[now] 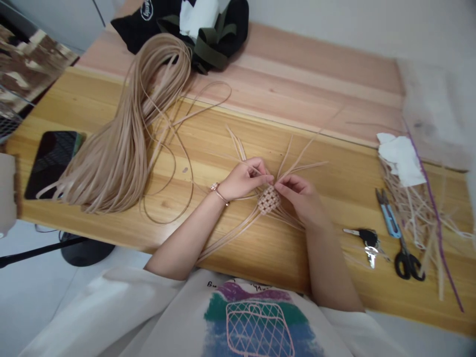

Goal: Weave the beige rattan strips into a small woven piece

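My left hand [250, 177] and right hand [298, 194] pinch strips [281, 173], fingers nearly closed, at the far corner of the woven piece [268, 199], probably to steady it; scissors [403, 253] lie to its right, perhaps for easy reach

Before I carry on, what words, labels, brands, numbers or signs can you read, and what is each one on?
"Amig": my best reading of the slanted white lettering in the round logo on the black bag; uncertain.
"Bu": apparent start of the black lettering on the white printed top; the rest is too folded and blurred to read.
No readable text on the smartphone, scissors or woven piece.
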{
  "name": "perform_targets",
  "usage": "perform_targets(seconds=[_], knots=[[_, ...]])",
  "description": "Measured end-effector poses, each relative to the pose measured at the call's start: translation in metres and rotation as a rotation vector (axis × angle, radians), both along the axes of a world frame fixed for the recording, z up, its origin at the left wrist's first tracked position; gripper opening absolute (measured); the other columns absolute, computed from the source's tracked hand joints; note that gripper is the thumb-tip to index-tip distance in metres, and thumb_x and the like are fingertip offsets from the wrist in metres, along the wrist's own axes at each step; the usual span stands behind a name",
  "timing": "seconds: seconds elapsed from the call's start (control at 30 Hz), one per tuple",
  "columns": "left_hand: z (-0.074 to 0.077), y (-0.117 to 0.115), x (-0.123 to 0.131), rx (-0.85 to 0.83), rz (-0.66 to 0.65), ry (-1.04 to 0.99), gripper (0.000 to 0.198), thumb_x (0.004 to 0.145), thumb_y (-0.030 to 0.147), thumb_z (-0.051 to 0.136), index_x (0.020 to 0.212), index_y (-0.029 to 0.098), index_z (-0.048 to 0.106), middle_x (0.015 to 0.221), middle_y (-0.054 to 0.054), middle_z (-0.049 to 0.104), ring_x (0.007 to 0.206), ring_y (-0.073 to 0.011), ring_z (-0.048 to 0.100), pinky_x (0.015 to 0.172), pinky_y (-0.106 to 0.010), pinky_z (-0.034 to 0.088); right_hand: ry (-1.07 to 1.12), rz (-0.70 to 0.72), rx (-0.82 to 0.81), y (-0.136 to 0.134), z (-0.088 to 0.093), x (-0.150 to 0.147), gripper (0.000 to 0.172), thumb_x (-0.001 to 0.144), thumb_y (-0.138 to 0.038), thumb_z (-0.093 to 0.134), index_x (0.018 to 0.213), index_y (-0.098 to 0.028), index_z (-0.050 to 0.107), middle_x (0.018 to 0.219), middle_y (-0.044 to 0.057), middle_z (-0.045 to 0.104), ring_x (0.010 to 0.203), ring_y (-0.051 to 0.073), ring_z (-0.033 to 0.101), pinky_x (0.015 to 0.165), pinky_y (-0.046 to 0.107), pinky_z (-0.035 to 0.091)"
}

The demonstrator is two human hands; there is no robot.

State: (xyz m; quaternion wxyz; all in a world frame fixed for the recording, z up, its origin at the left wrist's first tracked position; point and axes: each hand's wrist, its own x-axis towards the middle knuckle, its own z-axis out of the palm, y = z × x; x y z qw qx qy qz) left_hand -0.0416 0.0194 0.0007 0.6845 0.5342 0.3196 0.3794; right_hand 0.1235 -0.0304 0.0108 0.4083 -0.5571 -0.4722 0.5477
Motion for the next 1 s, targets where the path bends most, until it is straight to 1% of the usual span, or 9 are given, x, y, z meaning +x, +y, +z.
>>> perform_targets(seconds=[0.13,0.27,0.37,0.57,0.67,0.77,0.87,0.93,1.0], knots=[[0.0,0.001,0.0,-0.029,-0.041,-0.035,0.041,0.067,0.046,0.071,0.067,0.016,0.043,0.063,0.001,0.063,0.054,-0.0057,0.054,0.052,-0.019,0.039,0.016,-0.042,-0.008,0.001,-0.003,-0.003,0.02,0.068,-0.037,0.068,0.066,-0.02,0.058,0.062,-0.003,0.054,0.059,0.01,0.047,0.059,0.024,0.039],[0.0,0.002,-0.001,-0.028,-0.05,-0.023,0.041,0.067,0.047,0.07,0.068,0.016,0.043,0.063,0.001,0.062,0.05,-0.0044,0.051,0.051,-0.018,0.038,0.032,-0.062,-0.011,0.001,-0.005,-0.006,0.018,0.069,-0.035,0.065,0.066,-0.02,0.056,0.062,-0.004,0.052,0.058,0.009,0.045,0.058,0.024,0.038],[0.0,0.002,-0.001,-0.025,-0.055,-0.016,0.041,0.067,0.046,0.07,0.068,0.016,0.043,0.062,0.002,0.062,0.051,-0.0049,0.052,0.051,-0.018,0.038,0.01,-0.086,-0.007,0.002,-0.006,-0.008,0.018,0.07,-0.036,0.064,0.067,-0.02,0.055,0.062,-0.004,0.051,0.056,0.009,0.044,0.056,0.024,0.037],[0.001,0.001,-0.003,-0.005,-0.049,0.002,0.04,0.066,0.045,0.071,0.066,0.016,0.043,0.063,0.001,0.062,0.054,-0.0059,0.054,0.051,-0.019,0.039,-0.04,-0.209,0.006,0.004,-0.007,-0.014,0.017,0.067,-0.033,0.063,0.065,-0.02,0.053,0.057,-0.004,0.047,0.051,0.009,0.04,0.051,0.023,0.033],[0.001,0.001,-0.003,0.0,-0.047,0.026,0.04,0.066,0.045,0.071,0.066,0.016,0.044,0.063,0.0,0.062,0.055,-0.0065,0.054,0.052,-0.019,0.039,-0.091,-0.242,0.011,0.004,-0.007,-0.017,0.017,0.067,-0.034,0.063,0.065,-0.02,0.054,0.056,-0.004,0.048,0.05,0.009,0.04,0.049,0.024,0.033],[0.0,0.002,-0.003,-0.008,-0.043,0.028,0.041,0.066,0.045,0.072,0.066,0.016,0.043,0.063,0.0,0.062,0.055,-0.0072,0.055,0.052,-0.02,0.041,-0.062,-0.237,-0.016,0.003,-0.004,-0.018,0.02,0.066,-0.037,0.065,0.065,-0.02,0.054,0.055,-0.004,0.048,0.05,0.009,0.04,0.048,0.024,0.033],[-0.002,0.002,-0.002,0.028,0.003,0.067,0.039,0.064,0.043,0.073,0.065,0.016,0.046,0.062,0.0,0.06,0.053,-0.0067,0.051,0.052,-0.02,0.039,-0.007,-0.183,-0.034,0.002,-0.001,-0.018,0.025,0.067,-0.043,0.065,0.064,-0.02,0.055,0.056,-0.004,0.047,0.051,0.009,0.04,0.051,0.024,0.033],[-0.003,0.002,-0.002,0.067,0.043,0.081,0.039,0.063,0.043,0.074,0.063,0.015,0.048,0.061,0.001,0.056,0.054,-0.0065,0.048,0.053,-0.02,0.037,-0.031,-0.132,-0.019,0.001,-0.001,-0.017,0.027,0.067,-0.045,0.066,0.063,-0.019,0.058,0.06,-0.002,0.049,0.054,0.01,0.042,0.054,0.025,0.034],[-0.004,0.002,-0.001,0.087,0.062,0.07,0.039,0.063,0.043,0.074,0.062,0.015,0.048,0.062,0.002,0.052,0.056,-0.0068,0.046,0.054,-0.021,0.036,-0.073,-0.088,0.005,0.001,-0.001,-0.017,0.027,0.066,-0.044,0.067,0.063,-0.018,0.06,0.064,-0.001,0.052,0.058,0.01,0.044,0.057,0.026,0.035]])
